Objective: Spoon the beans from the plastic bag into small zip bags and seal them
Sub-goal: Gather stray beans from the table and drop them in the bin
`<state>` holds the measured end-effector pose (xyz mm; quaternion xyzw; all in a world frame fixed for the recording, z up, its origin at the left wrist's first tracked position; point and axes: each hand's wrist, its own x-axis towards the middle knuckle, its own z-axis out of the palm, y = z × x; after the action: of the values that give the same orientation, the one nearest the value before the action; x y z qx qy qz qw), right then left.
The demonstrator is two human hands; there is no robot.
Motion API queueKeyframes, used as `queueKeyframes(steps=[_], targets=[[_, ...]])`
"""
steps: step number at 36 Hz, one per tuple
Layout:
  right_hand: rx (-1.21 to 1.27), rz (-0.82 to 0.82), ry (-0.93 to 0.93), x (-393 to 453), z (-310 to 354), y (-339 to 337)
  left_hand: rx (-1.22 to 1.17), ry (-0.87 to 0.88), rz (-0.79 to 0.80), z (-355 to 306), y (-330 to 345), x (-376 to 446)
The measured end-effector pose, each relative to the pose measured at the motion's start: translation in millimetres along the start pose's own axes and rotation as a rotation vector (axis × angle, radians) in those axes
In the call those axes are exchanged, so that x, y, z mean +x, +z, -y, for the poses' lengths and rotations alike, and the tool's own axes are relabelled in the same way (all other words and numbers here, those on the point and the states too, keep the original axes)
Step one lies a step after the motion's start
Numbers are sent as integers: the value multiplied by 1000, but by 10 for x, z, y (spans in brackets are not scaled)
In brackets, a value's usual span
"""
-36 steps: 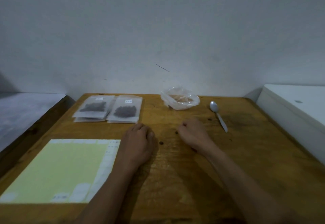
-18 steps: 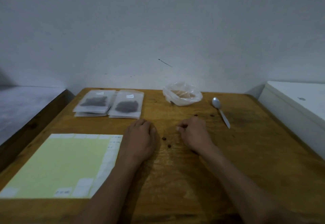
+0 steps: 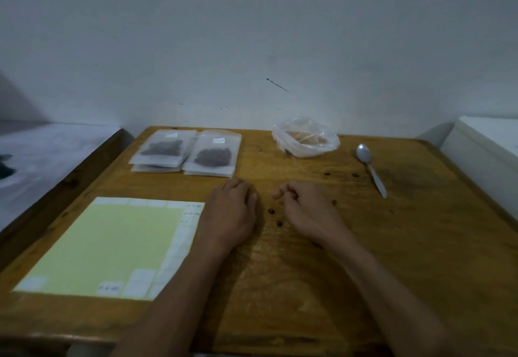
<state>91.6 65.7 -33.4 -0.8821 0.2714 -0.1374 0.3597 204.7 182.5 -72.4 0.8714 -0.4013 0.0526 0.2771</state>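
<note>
Beans (image 3: 271,211) lay loose on the desk (image 3: 420,244), a few just between the two hands, others toward 2 o'clock near the spoon (image 3: 370,167). Zip bags (image 3: 185,152) sat filled at 11 o'clock; the plastic bag (image 3: 305,138) at 1 o'clock looked nearly empty. Left hand (image 3: 232,216) rested palm down, fingers loosely together, holding nothing. Right hand (image 3: 305,211) rested with fingers curled under; whether they pinched a bean could not be told. Filling appeared finished, so gathering strays likely called for fingertip pinches.

Glossy wooden table (image 3: 322,286), shiny metal spoon (image 3: 364,155), clear plastic bag (image 3: 305,139).
</note>
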Motion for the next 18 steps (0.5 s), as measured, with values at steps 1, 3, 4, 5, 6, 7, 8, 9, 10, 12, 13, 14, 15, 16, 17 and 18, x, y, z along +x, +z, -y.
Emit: queueKeyframes(steps=[1,3,4,5,6,7,8,9,10,12,13,14,15,16,17,18], targets=[[-39,12,-28,-4,4,19,1,2,-3,3,4,0],[-84,15,-71,-17,-1,41,1,13,-13,10,12,3],[-97,14,-82,-21,-8,41,1,17,-15,15,16,4],[-103,19,-85,-23,-13,35,2,17,-15,13,15,3],[-111,29,-85,-24,-17,29,4,13,-12,10,10,1],[-123,39,-84,-25,-19,23,5,12,-13,5,5,-1],[-142,48,-83,-26,-21,22,8,13,-13,3,1,-2],[-161,53,-86,-30,-20,24,15,13,-12,0,-2,-4],[-177,55,-93,-33,-20,27,21,11,-9,-4,-5,-6],[-179,47,-116,-23,-45,35,27,8,-5,-6,-8,-7],[-167,43,-124,-18,-59,33,25,5,-4,-8,-9,-7],[-148,44,-125,-16,-74,26,22,1,-4,-12,-9,-8],[-128,48,-125,-15,-81,17,19,-4,-2,-18,-12,-9],[-111,53,-125,-11,-89,12,19,-11,3,-23,-15,-10],[-101,56,-127,-9,-90,11,20,-16,6,-28,-21,-12],[-102,57,-125,-8,-83,12,22,-21,7,-34,-27,-12]])
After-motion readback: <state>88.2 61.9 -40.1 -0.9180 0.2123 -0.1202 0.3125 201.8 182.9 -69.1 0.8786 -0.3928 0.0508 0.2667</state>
